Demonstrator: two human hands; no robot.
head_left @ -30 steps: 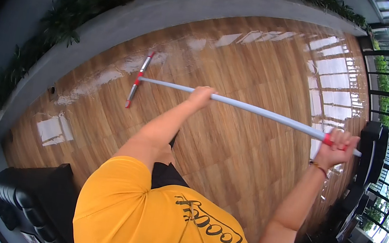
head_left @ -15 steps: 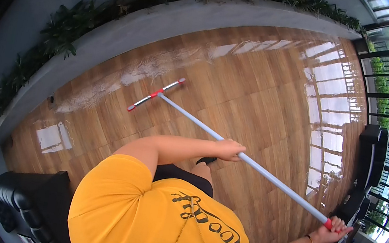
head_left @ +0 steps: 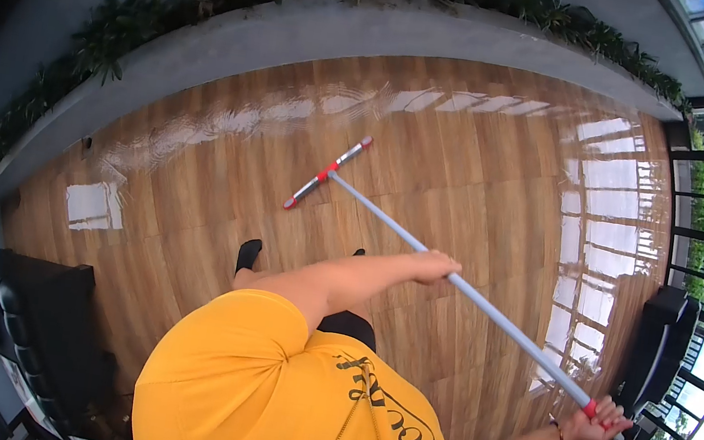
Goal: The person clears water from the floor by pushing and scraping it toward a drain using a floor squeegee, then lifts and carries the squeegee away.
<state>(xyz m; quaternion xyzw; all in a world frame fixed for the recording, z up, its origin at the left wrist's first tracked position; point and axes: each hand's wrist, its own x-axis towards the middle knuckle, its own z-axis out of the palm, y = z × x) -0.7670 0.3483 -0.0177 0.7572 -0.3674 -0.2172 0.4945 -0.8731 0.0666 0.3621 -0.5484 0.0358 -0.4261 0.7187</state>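
Observation:
A floor squeegee [head_left: 329, 173] with a red and grey head rests on the wet wood-look floor, its long pale pole [head_left: 500, 322] slanting down to the right. My left hand [head_left: 433, 267] is wrapped round the middle of the pole. At the pole's red end grip, my right hand [head_left: 598, 424] is closed, with a band on the wrist. Both arms are stretched out, the left one crossing in front of my yellow shirt [head_left: 248, 385]. Beyond the squeegee head, rippling water [head_left: 231, 122] lies along the floor.
A curved grey planter wall [head_left: 306, 33] with green plants [head_left: 123, 26] borders the far floor. Black padded furniture [head_left: 41, 320] stands at lower left, another black piece [head_left: 664, 336] at right beside tall windows. My dark-covered foot [head_left: 249, 252] is on the floor.
The squeegee head has moved to the right and sits at a steeper angle. Both hands keep their hold on the pole. One foot has come into sight, and the view has shifted.

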